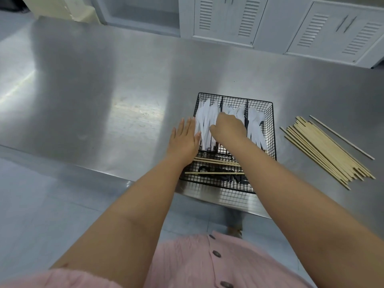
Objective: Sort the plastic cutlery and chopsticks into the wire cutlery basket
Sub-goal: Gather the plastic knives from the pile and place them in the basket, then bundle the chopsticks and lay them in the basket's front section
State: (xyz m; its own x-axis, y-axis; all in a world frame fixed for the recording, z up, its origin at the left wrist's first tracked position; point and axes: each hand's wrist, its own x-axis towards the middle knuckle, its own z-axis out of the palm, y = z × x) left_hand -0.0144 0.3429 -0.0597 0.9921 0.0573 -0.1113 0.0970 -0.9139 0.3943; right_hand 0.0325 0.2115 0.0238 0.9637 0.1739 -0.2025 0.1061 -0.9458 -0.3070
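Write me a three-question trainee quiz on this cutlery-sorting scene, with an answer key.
1. True or false: the loose chopsticks lie on the table to the left of the wire basket.
2. Multiple choice: how many of the basket's long compartments hold white plastic cutlery? A) one B) two C) three
3. Short answer: which hand reaches into the basket's middle compartment?

Key: 1 false, they lie to its right; 2 C; 3 the right hand.
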